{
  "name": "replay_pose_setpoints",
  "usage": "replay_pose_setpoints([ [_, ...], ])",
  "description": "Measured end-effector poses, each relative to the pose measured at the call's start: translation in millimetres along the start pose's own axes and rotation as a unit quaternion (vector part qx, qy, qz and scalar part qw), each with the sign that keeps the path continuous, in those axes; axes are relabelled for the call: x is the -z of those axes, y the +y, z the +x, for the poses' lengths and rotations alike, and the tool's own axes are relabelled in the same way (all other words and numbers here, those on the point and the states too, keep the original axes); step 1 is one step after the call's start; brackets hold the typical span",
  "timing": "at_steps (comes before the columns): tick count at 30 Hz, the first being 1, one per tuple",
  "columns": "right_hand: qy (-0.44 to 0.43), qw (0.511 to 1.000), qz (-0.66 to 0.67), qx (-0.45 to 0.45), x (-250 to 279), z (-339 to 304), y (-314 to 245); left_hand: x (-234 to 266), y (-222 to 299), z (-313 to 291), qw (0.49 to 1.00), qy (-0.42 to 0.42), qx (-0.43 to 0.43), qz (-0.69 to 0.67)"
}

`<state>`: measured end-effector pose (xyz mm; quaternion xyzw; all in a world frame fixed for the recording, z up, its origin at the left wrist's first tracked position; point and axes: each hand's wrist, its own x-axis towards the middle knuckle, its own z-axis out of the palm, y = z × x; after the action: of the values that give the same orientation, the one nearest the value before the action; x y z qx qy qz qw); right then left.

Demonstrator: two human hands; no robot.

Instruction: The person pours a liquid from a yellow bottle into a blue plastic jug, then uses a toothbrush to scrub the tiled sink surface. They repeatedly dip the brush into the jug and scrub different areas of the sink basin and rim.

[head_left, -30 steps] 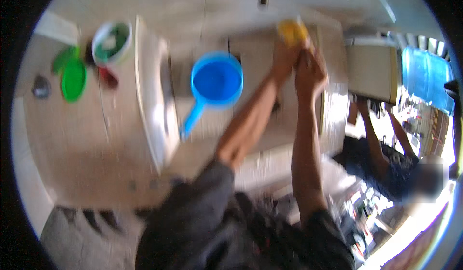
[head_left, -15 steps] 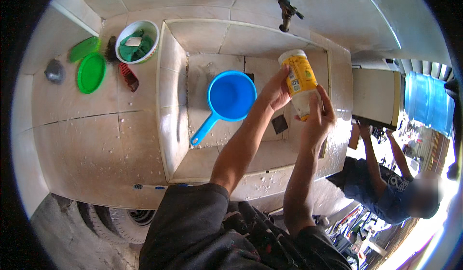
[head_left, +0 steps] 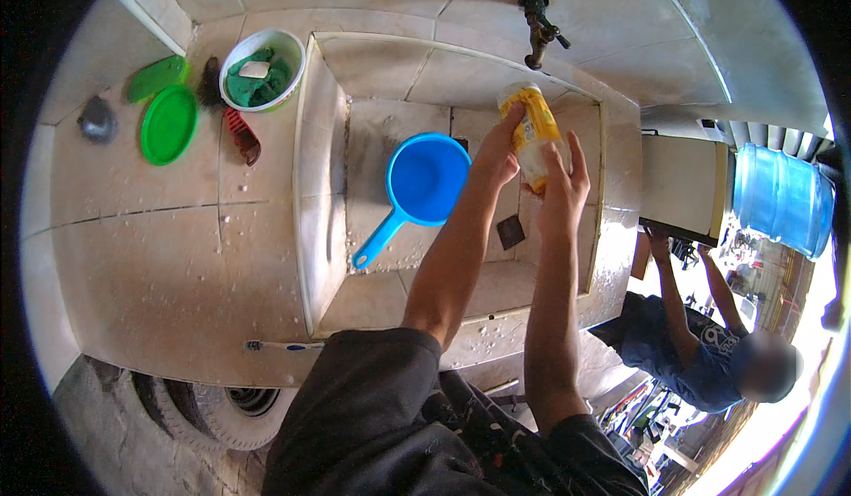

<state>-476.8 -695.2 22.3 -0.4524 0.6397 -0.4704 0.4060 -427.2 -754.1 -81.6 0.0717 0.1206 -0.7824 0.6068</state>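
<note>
Over the right side of the tiled sink (head_left: 308, 257), both my hands grip a white jar with a yellow label (head_left: 538, 132). It is tilted, its upper end leaning toward the wall. My left hand (head_left: 498, 152) closes round its left side, while my right hand (head_left: 560, 181) holds the lower right part with some fingers raised. Below and left of them a blue water dipper (head_left: 429, 179) rests on the sink floor, its handle pointing toward me. Above the far rim, a dark metal tap (head_left: 537, 35) sticks out of the wall.
On the left counter are a white tub (head_left: 295, 53) of green paste, a green lid (head_left: 169, 125), a red-brown brush (head_left: 242, 138) and a grey rounded object (head_left: 97, 122). A toothbrush (head_left: 282, 346) lies on the front edge. A co-worker (head_left: 700, 345) stands right, near a blue water jug (head_left: 780, 196).
Both hands have moved the jar a little left and toward the wall, turning it in their grip. The view has shifted slightly, and more of the toothbrush shows beside my sleeve.
</note>
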Motion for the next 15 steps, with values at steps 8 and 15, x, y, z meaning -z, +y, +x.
replay_pose_setpoints([
  [8, 0.089, 0.974, -0.191, 0.084, 15, -36, -29, -47, -4, -47, 0.891, -0.074, -0.101, 0.437],
  [15, 0.049, 0.925, -0.321, 0.197, -6, -21, 6, -49, 11, -45, 0.899, 0.083, -0.091, 0.421],
])
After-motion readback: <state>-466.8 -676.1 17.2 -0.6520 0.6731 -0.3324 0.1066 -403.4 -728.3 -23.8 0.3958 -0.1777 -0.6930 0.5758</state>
